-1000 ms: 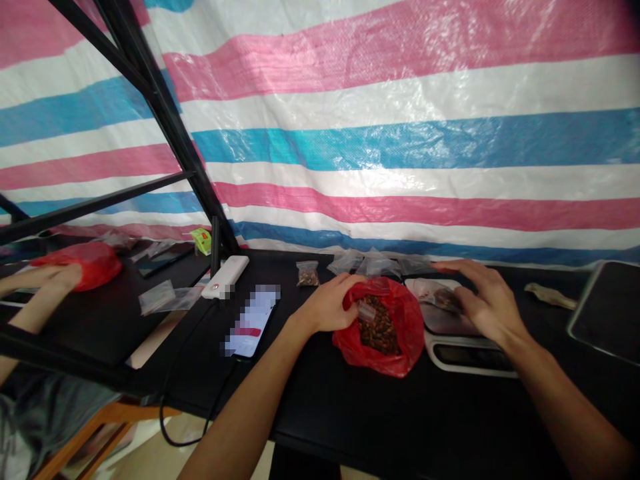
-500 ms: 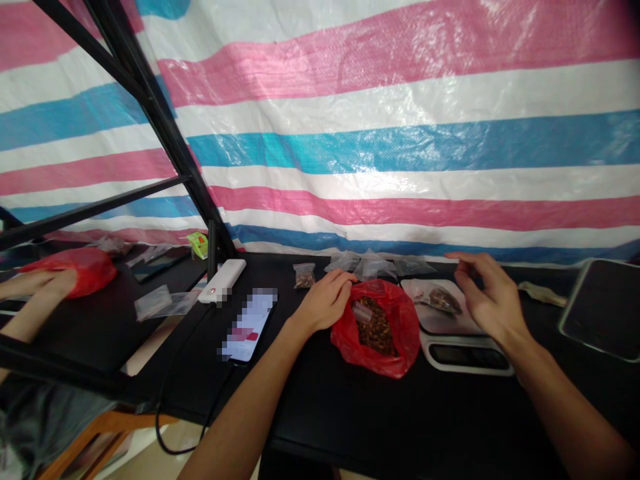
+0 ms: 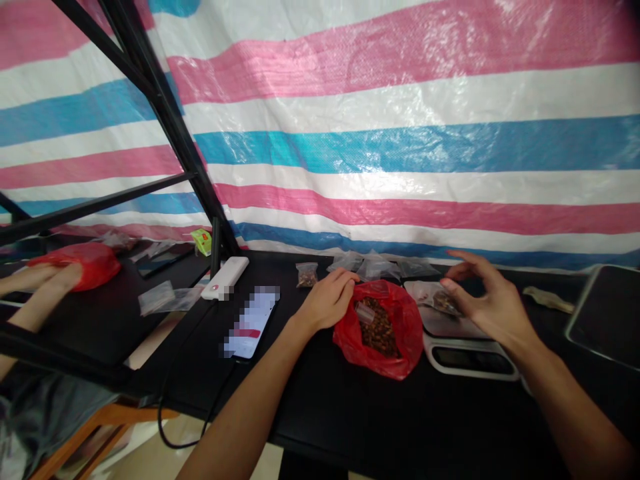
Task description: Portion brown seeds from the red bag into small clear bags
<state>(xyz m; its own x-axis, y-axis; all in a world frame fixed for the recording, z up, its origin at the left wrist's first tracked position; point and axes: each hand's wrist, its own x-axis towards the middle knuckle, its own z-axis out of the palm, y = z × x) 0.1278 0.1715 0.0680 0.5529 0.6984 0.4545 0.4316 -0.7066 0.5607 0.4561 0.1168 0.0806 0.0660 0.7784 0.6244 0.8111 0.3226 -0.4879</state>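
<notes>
My left hand (image 3: 327, 300) is at the left rim of a red plastic bag (image 3: 403, 353), its fingers bent against the rim. Inside the open bag lie small brown dried pieces (image 3: 383, 327) and a small clear plastic piece (image 3: 367, 312). To the right is a white kitchen scale (image 3: 473, 360) with a dark display. A small clear bag of brown pieces (image 3: 445, 302) lies on its plate. Over that packet hovers my right hand (image 3: 493, 300), thumb and forefinger curved and apart, partly covering it; I cannot tell whether the thumb touches it.
Clear zip bags (image 3: 377, 267) lie along the back, beside a small filled bag (image 3: 307, 274). Leftward are a phone (image 3: 253, 323), a white power bank (image 3: 226, 277) and a black frame post (image 3: 180, 143). Beyond it, another person's hands (image 3: 63, 277) touch a red bag. A dark tablet-like slab (image 3: 607, 317) sits right.
My right hand has lowered slightly and moved left, its thumb now closer to the packet on the scale. My left hand keeps its place at the red bag. The view has shifted slightly.
</notes>
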